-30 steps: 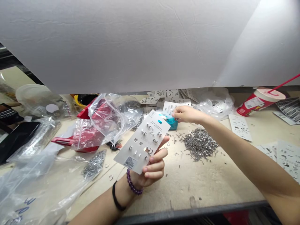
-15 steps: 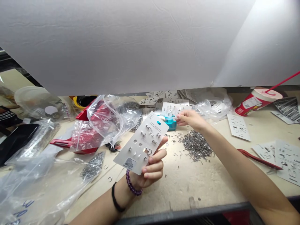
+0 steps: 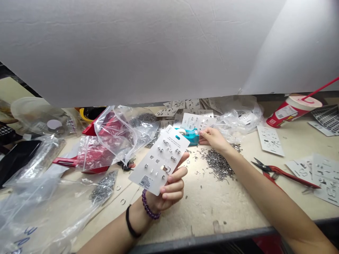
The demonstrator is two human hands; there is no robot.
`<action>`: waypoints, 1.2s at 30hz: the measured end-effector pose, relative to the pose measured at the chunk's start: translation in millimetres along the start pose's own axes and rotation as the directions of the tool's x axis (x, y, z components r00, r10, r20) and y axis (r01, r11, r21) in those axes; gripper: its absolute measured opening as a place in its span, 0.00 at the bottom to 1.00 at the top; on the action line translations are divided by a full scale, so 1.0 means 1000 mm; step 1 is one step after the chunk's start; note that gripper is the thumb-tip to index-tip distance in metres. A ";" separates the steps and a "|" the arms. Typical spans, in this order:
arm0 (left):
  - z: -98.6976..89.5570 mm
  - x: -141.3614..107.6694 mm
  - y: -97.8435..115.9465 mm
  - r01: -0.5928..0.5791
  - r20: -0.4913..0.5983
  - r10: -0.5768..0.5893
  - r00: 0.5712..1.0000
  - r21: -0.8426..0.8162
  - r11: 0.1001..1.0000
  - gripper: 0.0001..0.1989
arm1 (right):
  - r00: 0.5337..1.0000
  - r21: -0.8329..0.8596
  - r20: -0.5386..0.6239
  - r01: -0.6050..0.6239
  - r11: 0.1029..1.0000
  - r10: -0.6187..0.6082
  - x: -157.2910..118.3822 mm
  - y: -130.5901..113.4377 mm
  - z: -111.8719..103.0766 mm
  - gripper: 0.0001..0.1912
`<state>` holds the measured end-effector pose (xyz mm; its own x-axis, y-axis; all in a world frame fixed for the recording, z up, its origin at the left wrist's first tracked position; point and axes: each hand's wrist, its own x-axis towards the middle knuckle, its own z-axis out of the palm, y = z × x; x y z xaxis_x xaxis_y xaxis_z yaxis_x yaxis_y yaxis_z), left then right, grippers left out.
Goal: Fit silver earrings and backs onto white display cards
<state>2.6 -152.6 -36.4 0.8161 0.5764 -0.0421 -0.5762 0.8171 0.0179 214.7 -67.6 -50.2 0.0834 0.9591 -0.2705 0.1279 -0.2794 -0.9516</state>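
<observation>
My left hand [image 3: 171, 188] is closed on the lower right edge of a white earring card [image 3: 156, 162], held tilted above the table. Several small silver earrings are fixed on the card, and a barcode label is at its bottom. Beyond it stands a turquoise tape dispenser [image 3: 192, 137], partly covered by the card. The fingers of my right hand [image 3: 212, 138] are pinched at the dispenser's right end. Anything between those fingertips is too small to make out. A pile of small silver earring pieces [image 3: 219, 164] lies just below my right wrist.
Red-handled pruning shears [image 3: 288, 173] and several earring cards [image 3: 325, 180] lie at right, below a red paper cup [image 3: 291, 111] with a straw. Clear plastic bags [image 3: 127, 130] and red trays [image 3: 92, 155] crowd the left. A white panel [image 3: 159, 53] overhangs the back.
My right hand has dropped slightly at the dispenser's end, fingers closer together. My right forearm has shifted, uncovering more of the shears. The left hand keeps the card in nearly the same place.
</observation>
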 end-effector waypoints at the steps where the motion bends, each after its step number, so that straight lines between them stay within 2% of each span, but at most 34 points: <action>1: 0.000 0.000 0.000 -0.003 -0.002 0.003 1.000 0.007 1.000 0.18 | 1.000 -0.005 -0.008 -0.004 1.000 0.004 0.001 0.002 0.002 0.11; 5: 0.001 0.000 0.000 -0.015 0.011 0.015 1.000 0.022 1.000 0.18 | 0.999 -0.038 -0.037 -0.024 0.999 0.022 0.002 0.002 0.002 0.11; 8: 0.001 0.001 0.000 -0.021 0.022 0.021 1.000 0.022 1.000 0.18 | 1.000 -0.085 -0.006 -0.021 0.996 0.020 -0.010 -0.008 -0.008 0.08; 10: 0.001 0.001 0.000 -0.020 0.023 0.019 1.000 0.028 0.999 0.18 | 0.999 -0.202 0.026 0.036 0.979 -0.032 -0.026 -0.018 -0.014 0.09; 12: 0.000 0.002 0.001 -0.004 0.010 0.003 1.000 0.058 0.998 0.17 | 0.987 -0.303 0.058 0.158 0.940 -0.147 -0.046 -0.029 -0.013 0.13; 13: -0.001 0.003 0.001 0.007 0.001 -0.007 1.000 0.082 0.997 0.17 | 0.975 -0.285 0.079 0.221 0.933 -0.207 -0.056 -0.033 -0.009 0.13; 15: -0.003 0.003 0.001 0.044 -0.015 -0.043 0.999 0.144 0.989 0.18 | 0.944 -0.126 0.163 0.307 0.944 -0.285 -0.073 -0.039 0.003 0.16; 17: -0.006 0.004 -0.001 0.102 -0.038 -0.096 0.995 0.210 0.972 0.19 | 0.924 0.019 0.233 0.307 0.952 -0.302 -0.083 -0.042 0.015 0.19; 19: -0.007 0.006 -0.003 0.153 -0.084 -0.133 0.988 0.324 0.934 0.18 | 0.930 0.094 0.230 0.272 0.958 -0.287 -0.086 -0.043 0.021 0.22; 20: -0.007 0.008 -0.004 0.151 -0.112 -0.114 0.987 0.413 0.898 0.17 | 0.937 0.121 0.207 0.261 0.958 -0.281 -0.085 -0.044 0.020 0.22; 22: -0.005 0.011 -0.004 0.067 -0.160 0.040 0.986 0.609 0.790 0.15 | 0.942 0.164 0.182 0.252 0.954 -0.280 -0.080 -0.045 0.011 0.24; 24: -0.001 0.014 -0.002 -0.037 -0.176 0.244 0.954 0.737 0.675 0.17 | 0.941 0.171 0.160 0.272 0.947 -0.299 -0.076 -0.046 -0.001 0.25; 25: 0.002 0.015 0.000 -0.051 -0.192 0.294 0.936 0.754 0.655 0.20 | 0.941 0.151 0.130 0.293 0.944 -0.313 -0.074 -0.047 -0.007 0.25; 26: 0.004 0.016 0.002 -0.045 -0.211 0.308 0.928 0.755 0.654 0.23 | 0.941 0.117 0.096 0.314 0.942 -0.326 -0.072 -0.047 -0.012 0.24; 28: 0.007 0.016 0.005 0.000 -0.228 0.262 0.938 0.756 0.654 0.28 | 0.936 0.038 0.042 0.349 0.936 -0.350 -0.070 -0.046 -0.017 0.22; 30: 0.008 0.015 0.006 0.028 -0.212 0.244 0.946 0.805 0.593 0.25 | 0.930 -0.019 0.050 0.366 0.930 -0.365 -0.069 -0.044 -0.018 0.20; 33: 0.008 0.014 0.003 0.031 -0.196 0.324 0.926 0.891 0.453 0.19 | 0.909 -0.061 0.063 0.415 0.908 -0.411 -0.067 -0.042 -0.015 0.15; 35: 0.007 0.015 0.001 0.036 -0.205 0.369 0.906 0.909 0.415 0.18 | 0.877 -0.095 0.012 0.480 0.872 -0.481 -0.067 -0.041 -0.013 0.11; 36: 0.007 0.015 0.001 0.036 -0.209 0.384 0.900 0.910 0.412 0.19 | 0.846 -0.125 -0.037 0.523 0.843 -0.531 -0.067 -0.041 -0.011 0.09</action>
<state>15.0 -142.8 -30.3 0.5036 0.8300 -0.2397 -0.1678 0.3662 0.9153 215.2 -121.2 8.3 0.0395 0.9586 0.2819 0.2754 0.2608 -0.9253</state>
